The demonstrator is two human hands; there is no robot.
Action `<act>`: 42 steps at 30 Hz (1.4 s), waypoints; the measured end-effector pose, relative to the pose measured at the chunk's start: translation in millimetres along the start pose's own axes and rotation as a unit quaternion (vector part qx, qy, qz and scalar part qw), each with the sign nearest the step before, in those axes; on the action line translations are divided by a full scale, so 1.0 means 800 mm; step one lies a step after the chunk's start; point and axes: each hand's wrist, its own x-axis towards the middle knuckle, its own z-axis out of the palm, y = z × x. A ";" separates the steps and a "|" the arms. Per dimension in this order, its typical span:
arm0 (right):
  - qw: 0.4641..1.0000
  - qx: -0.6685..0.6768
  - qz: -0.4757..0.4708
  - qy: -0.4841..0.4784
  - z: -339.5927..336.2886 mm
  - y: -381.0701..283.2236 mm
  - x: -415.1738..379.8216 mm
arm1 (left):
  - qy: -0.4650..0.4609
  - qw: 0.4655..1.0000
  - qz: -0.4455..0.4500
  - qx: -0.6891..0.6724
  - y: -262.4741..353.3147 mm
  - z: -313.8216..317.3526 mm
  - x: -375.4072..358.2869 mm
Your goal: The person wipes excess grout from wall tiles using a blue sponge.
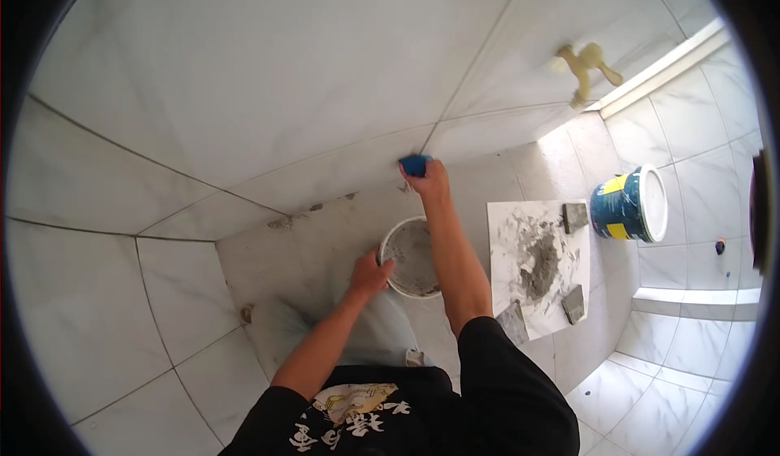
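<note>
A blue scraper or pad (pixel 415 165) is gripped in my right hand (pixel 433 181) and lies against the lower part of the tiled wall (pixel 357 151), close to a vertical joint. My left hand (pixel 373 275) holds the rim of a round bucket (pixel 412 257) with grey material inside; my right forearm covers its right edge. To the right of the bucket, a white board (pixel 508 236) on the floor bears a heap of grey mortar (pixel 539 267).
Small tile pieces (pixel 575 217) lie at the board's edges. A teal tub with a white lid (pixel 621 207) stands further right. A yellowish tap (pixel 587 67) juts from the wall at upper right. Bent knees (pixel 357 326) are below the bucket.
</note>
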 end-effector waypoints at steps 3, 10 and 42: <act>0.994 -0.001 -0.083 -0.078 0.064 -0.017 -0.096 | 0.009 1.000 0.000 0.001 -0.015 0.001 0.000; 0.826 -0.180 -0.509 -0.166 0.049 -0.052 -0.265 | 0.115 0.965 -0.047 -0.230 -0.055 -0.050 -0.064; 0.839 -0.482 -0.252 -0.024 -0.070 -0.046 0.043 | 0.302 0.878 -0.070 0.366 -0.223 -0.217 -0.182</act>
